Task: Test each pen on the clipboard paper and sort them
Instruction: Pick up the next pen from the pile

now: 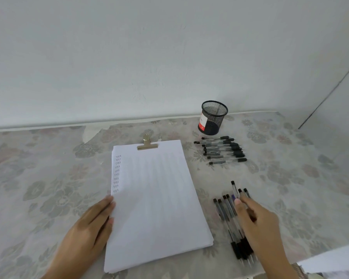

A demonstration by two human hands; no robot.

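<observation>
A clipboard with a stack of white paper (155, 202) lies in the middle of the table, held by a brass clip (147, 145). Short rows of pen marks (117, 174) run down the paper's left margin. My left hand (89, 228) lies flat on the paper's left edge and holds nothing. Several clear pens with black caps (225, 214) lie in a near pile to the right of the clipboard. My right hand (260, 222) rests on top of this pile, thumb against the pens; its fingers are hidden. A second group of pens (222, 151) lies farther back on the right.
A black mesh pen cup (213, 117) with a red and white label stands behind the far pens, near the wall. A floral cloth (48, 178) covers the table. White paper (334, 258) shows at the lower right corner.
</observation>
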